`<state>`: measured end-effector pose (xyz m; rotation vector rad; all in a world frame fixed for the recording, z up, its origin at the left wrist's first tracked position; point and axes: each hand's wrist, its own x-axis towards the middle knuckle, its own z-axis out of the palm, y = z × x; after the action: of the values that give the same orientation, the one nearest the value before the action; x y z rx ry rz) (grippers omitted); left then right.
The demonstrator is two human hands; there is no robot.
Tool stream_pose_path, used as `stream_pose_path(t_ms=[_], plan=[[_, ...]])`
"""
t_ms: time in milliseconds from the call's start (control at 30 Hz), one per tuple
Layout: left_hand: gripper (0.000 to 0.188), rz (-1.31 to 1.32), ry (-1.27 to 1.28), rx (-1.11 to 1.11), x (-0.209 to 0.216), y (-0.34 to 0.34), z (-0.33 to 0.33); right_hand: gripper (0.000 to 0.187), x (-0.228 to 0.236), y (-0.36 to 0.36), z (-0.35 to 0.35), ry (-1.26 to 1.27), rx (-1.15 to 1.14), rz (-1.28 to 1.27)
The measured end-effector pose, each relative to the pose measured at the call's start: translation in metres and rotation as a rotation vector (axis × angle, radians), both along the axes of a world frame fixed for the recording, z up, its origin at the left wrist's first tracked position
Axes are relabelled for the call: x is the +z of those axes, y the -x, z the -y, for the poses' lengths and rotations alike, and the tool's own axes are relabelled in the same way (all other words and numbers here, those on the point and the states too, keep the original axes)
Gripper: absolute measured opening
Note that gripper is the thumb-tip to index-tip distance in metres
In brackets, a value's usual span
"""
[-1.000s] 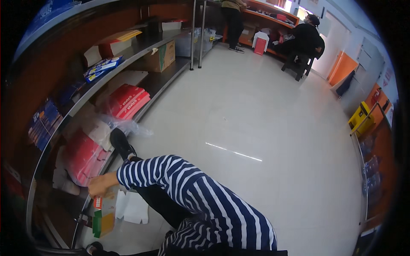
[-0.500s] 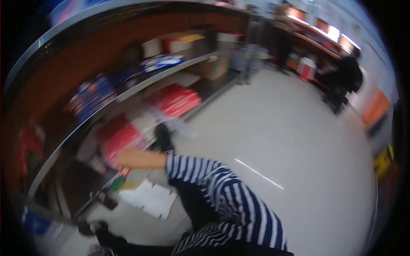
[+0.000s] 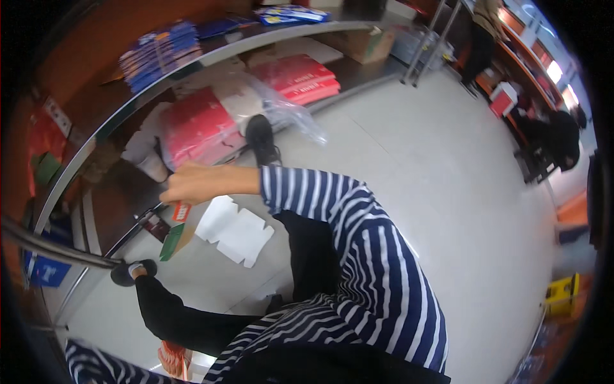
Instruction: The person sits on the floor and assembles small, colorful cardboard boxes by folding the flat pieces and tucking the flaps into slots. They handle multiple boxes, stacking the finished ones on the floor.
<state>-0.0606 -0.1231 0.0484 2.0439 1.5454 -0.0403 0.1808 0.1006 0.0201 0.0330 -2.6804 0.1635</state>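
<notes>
My right hand (image 3: pixel 190 183) reaches out to the left from a striped sleeve, fingers curled closed. An orange, white and green cardboard carton (image 3: pixel 171 242) hangs just below the fingers and appears to be held by them. Behind it lies a small dark box (image 3: pixel 153 225) by the shelf edge. A white notched sheet of card (image 3: pixel 235 230) lies flat on the floor beside the carton. My left sleeve (image 3: pixel 105 366) shows at the lower left, but the hand is out of sight. Close to it is an orange and white patterned thing (image 3: pixel 173 360), too unclear to name.
A low shelf (image 3: pixel 224 54) curves along the left, with red plastic-wrapped packs (image 3: pixel 195 125) and stacked blue packets (image 3: pixel 160 54). A metal pole (image 3: pixel 57 246) crosses the left side. Two people are farther back; one is seated (image 3: pixel 553 141). My black shoes are near the shelf.
The view has tilted down and turned, so the shelf and floor things sit higher in the picture. My right hand stays closed by the carton. The lower-left sleeve has come into view.
</notes>
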Motion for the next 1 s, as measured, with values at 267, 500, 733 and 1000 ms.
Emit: stream_pose_path(t_ms=[267,500,733,1000], plan=[[0.032,-0.045,0.016,0.020,0.008,0.001,-0.013,0.019,0.002,0.007,-0.003,0.050,0.028,0.042],[0.034,0.022,-0.030,0.002,0.010,-0.042,-0.049,0.036,0.027,-0.009,0.000,0.070,-0.129,0.021],[0.035,0.302,-0.162,0.283,-0.008,-0.066,-0.129,0.038,0.059,-0.015,0.020,0.190,-0.158,0.073],[0.025,0.987,-0.352,0.487,-0.006,-0.049,-0.117,0.035,0.051,-0.032,0.002,0.650,-0.345,-0.226]])
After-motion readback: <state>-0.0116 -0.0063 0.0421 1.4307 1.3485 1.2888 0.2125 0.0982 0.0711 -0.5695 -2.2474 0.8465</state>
